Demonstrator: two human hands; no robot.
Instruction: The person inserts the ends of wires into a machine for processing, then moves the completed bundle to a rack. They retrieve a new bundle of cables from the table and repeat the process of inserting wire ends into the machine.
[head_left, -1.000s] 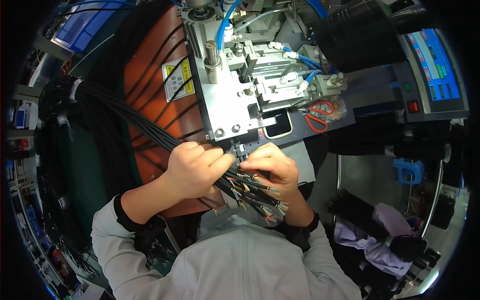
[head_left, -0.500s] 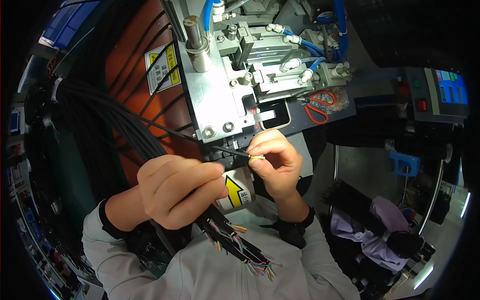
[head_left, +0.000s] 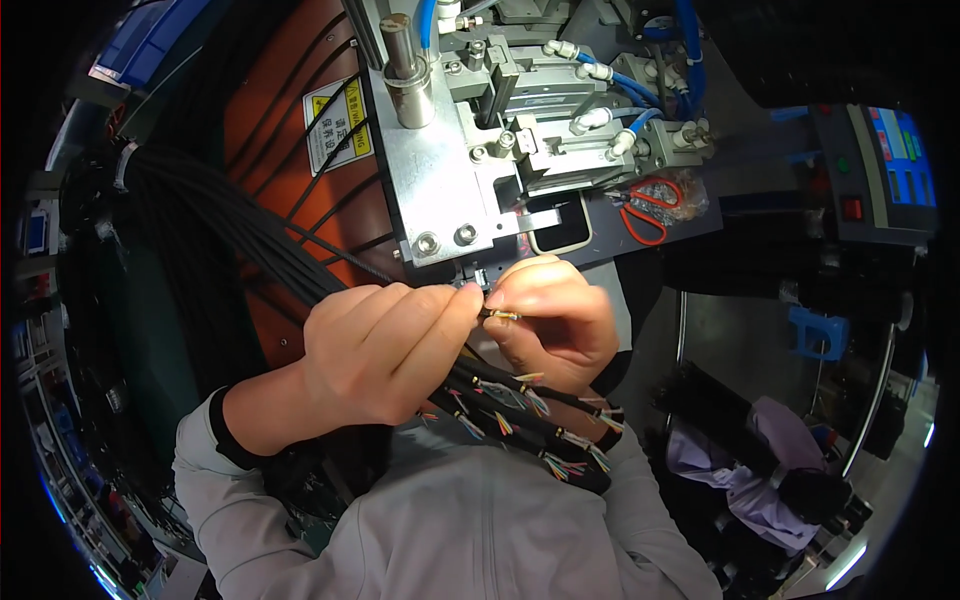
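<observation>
My right hand (head_left: 560,315) pinches the stripped end of a thin black cable (head_left: 503,315), where short yellow and white wires show. Close against it, my left hand (head_left: 390,345) is closed with thumb and forefinger at the same cable; its palm side is hidden. From beneath the left hand a bunch of black cables (head_left: 520,415) spreads to the right, with bared ends of red, white, green and yellow wires. These cable ends lie over my right wrist and the front of my grey jacket. Just beyond both hands stands the machine's metal plate (head_left: 440,200) with bolts.
Pneumatic clamps (head_left: 570,130) with blue hoses stand at the back. Red-handled scissors (head_left: 652,210) lie beside a clear plastic bag (head_left: 690,195). A thick black cable bundle (head_left: 230,215) crosses the orange surface (head_left: 290,110) at left. A control panel (head_left: 890,170) stands at right.
My left hand has moved right and up to meet the right hand at the cable end. The bunch of cable ends has swung right and up, over the right wrist.
</observation>
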